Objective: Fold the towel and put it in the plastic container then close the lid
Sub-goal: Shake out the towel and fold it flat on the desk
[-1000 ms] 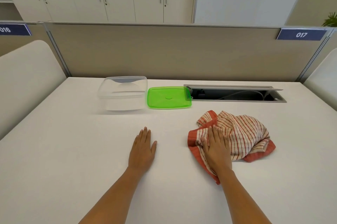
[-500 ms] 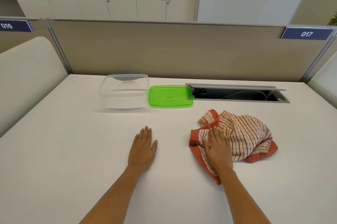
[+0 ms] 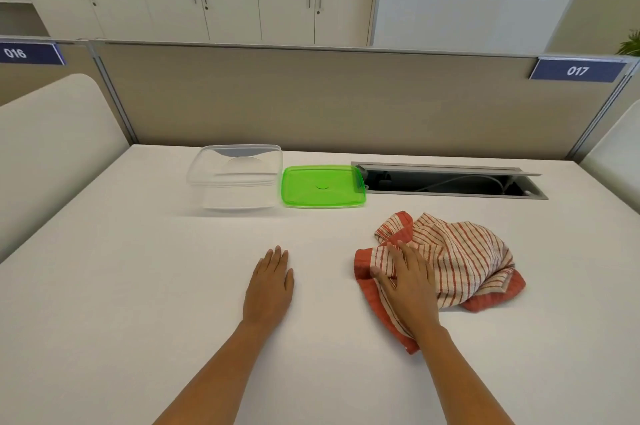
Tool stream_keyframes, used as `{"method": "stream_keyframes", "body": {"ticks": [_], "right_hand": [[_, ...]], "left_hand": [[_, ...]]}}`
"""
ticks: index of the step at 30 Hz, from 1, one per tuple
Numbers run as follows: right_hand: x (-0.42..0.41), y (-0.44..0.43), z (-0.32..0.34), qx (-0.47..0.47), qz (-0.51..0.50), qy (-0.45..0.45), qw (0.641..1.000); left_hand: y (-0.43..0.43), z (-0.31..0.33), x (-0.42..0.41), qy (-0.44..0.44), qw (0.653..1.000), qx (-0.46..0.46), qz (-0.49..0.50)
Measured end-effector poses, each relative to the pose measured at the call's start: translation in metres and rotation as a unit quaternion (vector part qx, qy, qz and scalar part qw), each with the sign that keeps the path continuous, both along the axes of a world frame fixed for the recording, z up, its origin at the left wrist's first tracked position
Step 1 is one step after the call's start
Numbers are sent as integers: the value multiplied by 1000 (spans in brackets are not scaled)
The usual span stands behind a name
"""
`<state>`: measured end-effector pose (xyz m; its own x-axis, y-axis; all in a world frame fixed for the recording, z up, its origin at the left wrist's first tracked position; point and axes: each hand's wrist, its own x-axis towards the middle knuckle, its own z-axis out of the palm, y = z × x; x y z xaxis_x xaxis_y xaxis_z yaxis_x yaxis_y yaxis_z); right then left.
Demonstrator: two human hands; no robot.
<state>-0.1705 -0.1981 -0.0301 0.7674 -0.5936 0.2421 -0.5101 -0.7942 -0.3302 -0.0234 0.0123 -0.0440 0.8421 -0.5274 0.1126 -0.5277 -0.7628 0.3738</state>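
A crumpled towel [image 3: 460, 258], cream with red stripes and a red border, lies on the white table at the right. My right hand [image 3: 405, 281] rests on its left part, fingers curling into the cloth with the thumb at the red edge. My left hand [image 3: 270, 282] lies flat on the bare table to the left of the towel, holding nothing. A clear plastic container [image 3: 235, 177] stands open and empty farther back. Its green lid [image 3: 322, 186] lies flat just to the container's right.
The white table [image 3: 138, 286] is bounded by a beige partition at the back. An open cable trough [image 3: 450, 180] is sunk into the tabletop behind the towel, right of the lid. Pale rounded side panels stand at the far left and right.
My right hand has turned slightly and its fingers have begun to bunch the towel's left part. The left hand has stayed flat in place.
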Motion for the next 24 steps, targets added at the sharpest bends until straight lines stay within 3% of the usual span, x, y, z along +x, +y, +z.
{"method": "stream_keyframes", "body": {"ticks": [10,14,19,24], "right_hand": [[8,9,8,-31,79,-87,993],[15,7,35,82,44,-146,985],[24,6,85,211,65,-234,947],[24,14,128,378,124,-311,863]], "left_hand": [[-5,5,-6,7,997,-75,-29],[-16,14,-8,24,994,-85,-67],[-39,42,-8,55,980,-164,-96],[-63,80,-9,138,953,-231,-138]]}}
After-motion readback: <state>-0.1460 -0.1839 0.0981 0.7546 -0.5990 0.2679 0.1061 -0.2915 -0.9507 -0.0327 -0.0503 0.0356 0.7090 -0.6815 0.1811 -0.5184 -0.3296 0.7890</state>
